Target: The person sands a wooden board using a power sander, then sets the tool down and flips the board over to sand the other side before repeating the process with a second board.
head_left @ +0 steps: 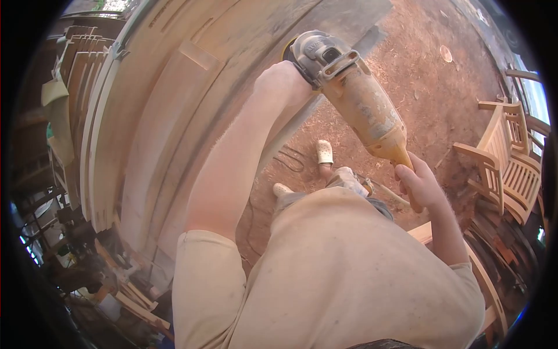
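The dusty yellow angle grinder (354, 99) is clenched at its tail by the right hand (421, 186), while the grip of the left hand (288, 78), hidden behind its head, cannot be told, with pale wooden boards (168, 122) alongside.

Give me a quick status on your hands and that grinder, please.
Left hand at angle grinder head, grip unclear. Right hand shut on its tail. Disc end by wooden boards; nothing between.

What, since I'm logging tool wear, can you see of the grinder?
The grinder is a long power tool: dusty yellow body, grey metal head with a loop guard. It slants head-forward beside the pale wood board. The left hand meets its head, fingers hidden; the right hand grips its tail.
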### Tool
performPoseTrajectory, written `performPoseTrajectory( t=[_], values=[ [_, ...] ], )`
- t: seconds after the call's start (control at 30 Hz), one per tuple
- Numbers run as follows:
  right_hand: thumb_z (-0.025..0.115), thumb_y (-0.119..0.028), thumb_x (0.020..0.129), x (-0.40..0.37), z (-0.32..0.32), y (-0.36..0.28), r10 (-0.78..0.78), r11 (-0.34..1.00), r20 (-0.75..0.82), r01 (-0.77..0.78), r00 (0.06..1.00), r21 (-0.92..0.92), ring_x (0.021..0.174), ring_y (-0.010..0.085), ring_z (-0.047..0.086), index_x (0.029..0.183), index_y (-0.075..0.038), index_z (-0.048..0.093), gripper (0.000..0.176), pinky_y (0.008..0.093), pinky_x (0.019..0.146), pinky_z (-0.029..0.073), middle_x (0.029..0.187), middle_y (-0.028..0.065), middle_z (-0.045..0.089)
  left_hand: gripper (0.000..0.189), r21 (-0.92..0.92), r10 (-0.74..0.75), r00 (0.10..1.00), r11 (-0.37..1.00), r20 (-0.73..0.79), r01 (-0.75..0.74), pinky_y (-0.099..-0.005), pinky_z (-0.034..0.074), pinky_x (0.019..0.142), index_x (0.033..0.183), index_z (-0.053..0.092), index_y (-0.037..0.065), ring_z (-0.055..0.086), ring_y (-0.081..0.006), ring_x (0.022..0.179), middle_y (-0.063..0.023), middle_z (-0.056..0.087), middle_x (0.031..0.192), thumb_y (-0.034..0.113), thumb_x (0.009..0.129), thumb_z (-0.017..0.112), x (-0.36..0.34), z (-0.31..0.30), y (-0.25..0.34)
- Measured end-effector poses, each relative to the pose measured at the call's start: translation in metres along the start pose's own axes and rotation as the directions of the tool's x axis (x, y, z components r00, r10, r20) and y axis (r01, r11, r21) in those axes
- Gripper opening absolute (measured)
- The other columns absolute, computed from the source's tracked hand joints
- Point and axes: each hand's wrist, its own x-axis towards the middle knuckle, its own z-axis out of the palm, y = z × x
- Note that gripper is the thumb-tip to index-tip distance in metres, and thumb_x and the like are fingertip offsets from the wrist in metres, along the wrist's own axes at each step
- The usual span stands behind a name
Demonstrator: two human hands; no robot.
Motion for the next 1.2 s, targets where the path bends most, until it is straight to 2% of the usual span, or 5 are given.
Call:
performPoseTrajectory(
  t=[0.23, 0.43, 0.53, 0.83, 1.2],
  values=[
    [0.061, -0.036, 0.103, 0.007, 0.031, 0.006, -0.021, 0.987, -0.067, 0.031, 0.998, 0.157, 0.066, 0.0087, 0.058, 0.13, 0.001, 0.059, 0.046, 0.0268, 0.061, 0.049, 0.089, 0.0017, 0.06, 0.041, 0.116, 0.013, 0.999, 0.993, 0.05, -0.019, -0.0438, 0.057, 0.102, 0.122, 0.077, 0.007, 0.071, -0.0317, 0.121, -0.0177, 0.075, 0.126, 0.036, 0.094, 0.065, 0.024, -0.034, 0.023],
    [0.062, -0.04, 0.104, 0.002, 0.068, 0.011, -0.013, 0.987, 0.016, 0.011, 1.0, 0.163, 0.067, 0.0093, 0.059, 0.135, 0.001, 0.056, 0.052, 0.0276, 0.062, 0.051, 0.091, 0.0032, 0.06, 0.047, 0.114, -0.054, 0.994, 0.991, -0.094, 0.065, -0.0449, 0.058, 0.101, 0.12, 0.077, 0.005, 0.071, -0.0333, 0.119, -0.019, 0.075, 0.125, 0.04, 0.091, 0.069, 0.004, -0.02, -0.008],
    [0.062, -0.041, 0.103, -0.011, 0.088, 0.01, 0.009, 0.997, 0.12, -0.018, 0.993, 0.077, 0.072, 0.0112, 0.062, 0.139, 0.002, 0.054, 0.056, 0.0291, 0.065, 0.053, 0.097, 0.0057, 0.063, 0.047, 0.024, 0.01, 0.999, 1.0, -0.038, -0.009, -0.045, 0.058, 0.099, 0.118, 0.077, 0.005, 0.071, -0.0358, 0.118, -0.0203, 0.075, 0.122, 0.043, 0.092, 0.067, -0.056, -0.014, -0.049],
    [0.061, -0.053, 0.1, -0.041, 0.188, 0.01, 0.032, 0.943, 0.407, 0.107, 0.913, -0.316, 0.12, 0.0346, 0.065, 0.143, -0.001, 0.056, 0.067, 0.0446, 0.103, 0.048, 0.126, 0.0233, 0.067, 0.042, -0.078, -0.344, 0.933, 0.932, 0.106, 0.353, -0.05, 0.057, 0.093, 0.109, 0.078, 0.005, 0.07, -0.042, 0.11, -0.0241, 0.075, 0.112, 0.042, 0.093, 0.069, -0.21, 0.073, -0.201],
    [0.058, -0.06, 0.1, -0.016, 0.311, -0.002, 0.066, 0.853, 0.721, 0.336, 0.69, -0.399, 0.115, 0.0392, 0.067, 0.128, 0.006, 0.065, 0.072, 0.0463, 0.099, 0.05, 0.118, 0.0268, 0.07, 0.035, -0.297, -0.46, 0.884, 0.857, -0.078, 0.42, -0.0454, 0.057, 0.081, 0.105, 0.077, 0.002, 0.075, -0.0387, 0.098, -0.0232, 0.077, 0.097, 0.031, 0.085, 0.081, -0.408, 0.168, -0.318]
  ],
)
